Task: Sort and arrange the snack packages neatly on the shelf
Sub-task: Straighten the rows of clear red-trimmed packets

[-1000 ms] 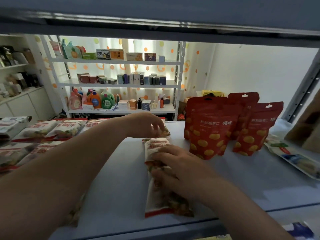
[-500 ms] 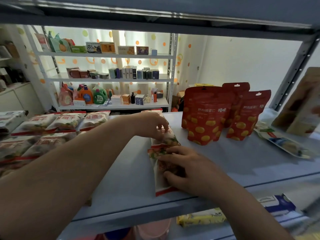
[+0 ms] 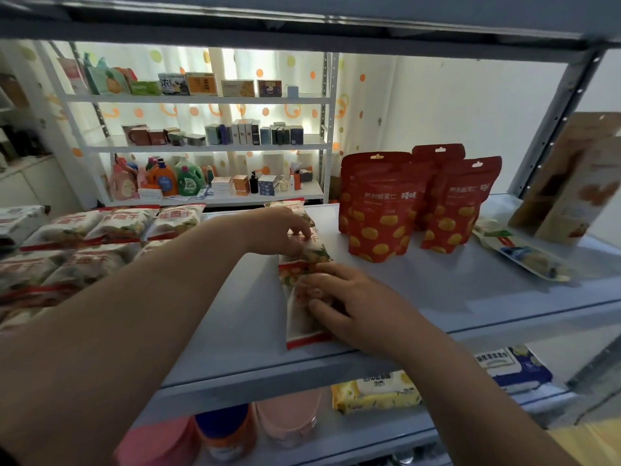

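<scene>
Centre of the frame, on the grey shelf [image 3: 437, 290]: holding the near longan packet [image 3: 297, 326] with the right hand [image 3: 356, 307], fingers curled round its right side. Just beyond, clasping the far longan packet [image 3: 314, 248] with the left hand [image 3: 279, 230], fingers bent over its top and tips pressed into the wrapper. Set end to end, touching or slightly overlapping; cannot tell which under the hands.

Probably lined up this way to start a fresh column running front to back, matching the rows of longan packets [image 3: 117, 223] lying flat at the left of the frame. Gripped from the side and from above, seemingly to square the two against each other and to stop the slippery film skidding on the smooth shelf.

Kept well apart from the chestnut pouches [image 3: 379, 213] standing upright right of centre, apparently to keep the kinds separate. Farther right, lying loose and askew: a flat packet [image 3: 524, 258], likely not yet sorted.
</scene>
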`<action>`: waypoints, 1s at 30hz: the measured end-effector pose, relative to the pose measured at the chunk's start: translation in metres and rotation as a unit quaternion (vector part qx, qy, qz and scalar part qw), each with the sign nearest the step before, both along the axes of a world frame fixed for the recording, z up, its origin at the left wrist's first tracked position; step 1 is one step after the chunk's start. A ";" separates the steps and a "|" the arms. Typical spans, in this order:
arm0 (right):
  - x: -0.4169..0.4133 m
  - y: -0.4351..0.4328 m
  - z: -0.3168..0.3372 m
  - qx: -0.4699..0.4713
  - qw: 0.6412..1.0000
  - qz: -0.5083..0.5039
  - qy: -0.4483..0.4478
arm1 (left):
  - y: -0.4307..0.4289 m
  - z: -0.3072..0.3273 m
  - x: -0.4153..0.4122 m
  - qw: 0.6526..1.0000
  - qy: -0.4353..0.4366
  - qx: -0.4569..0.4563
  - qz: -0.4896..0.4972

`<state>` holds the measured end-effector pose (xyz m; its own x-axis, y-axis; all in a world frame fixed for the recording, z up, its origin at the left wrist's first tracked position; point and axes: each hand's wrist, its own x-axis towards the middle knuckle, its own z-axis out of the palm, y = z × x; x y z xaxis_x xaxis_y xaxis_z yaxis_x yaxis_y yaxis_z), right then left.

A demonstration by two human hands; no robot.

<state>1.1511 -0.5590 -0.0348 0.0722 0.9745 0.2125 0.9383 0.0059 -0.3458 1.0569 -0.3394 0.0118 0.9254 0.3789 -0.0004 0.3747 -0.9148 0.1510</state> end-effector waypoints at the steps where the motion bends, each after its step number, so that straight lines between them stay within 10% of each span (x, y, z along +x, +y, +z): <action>1: 0.005 -0.001 0.000 0.001 1.000 0.007 0.008 | -0.002 0.000 -0.001 1.000 -0.007 -0.002 0.007; 15: 0.029 -0.002 0.005 0.055 0.994 0.090 -0.021 | -0.013 0.009 -0.056 0.987 -0.115 0.042 0.108; 30: -0.105 0.074 0.018 0.064 0.986 0.151 -0.042 | 0.069 0.025 -0.197 0.970 -0.013 0.026 0.241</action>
